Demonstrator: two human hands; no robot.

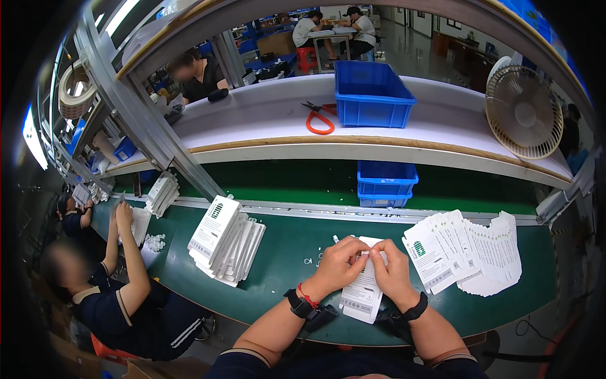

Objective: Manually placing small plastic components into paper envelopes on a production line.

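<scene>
A white printed card packet [361,297] with a green mark lies in front of me on the green table [284,290]. Over its upper part, my left hand [341,264] and my right hand [391,270] come together, thumbs and forefingers pinched tip to tip. Whatever sits between the fingertips is too small or hidden to name. Beside my left hand, several small clear rings [307,260] are scattered. To the left rises a stack of similar white packets [218,237]. Right of my hands, many more packets [435,252] are fanned out, overlapping.
Beyond the table, stacked blue bins [386,183] stand under a shelf [265,129]. On that shelf are a blue bin [372,95], red-handled cutters [320,120] and a fan [525,112]. A co-worker [120,284] sits at my left, near a pile of small clear pieces [154,242].
</scene>
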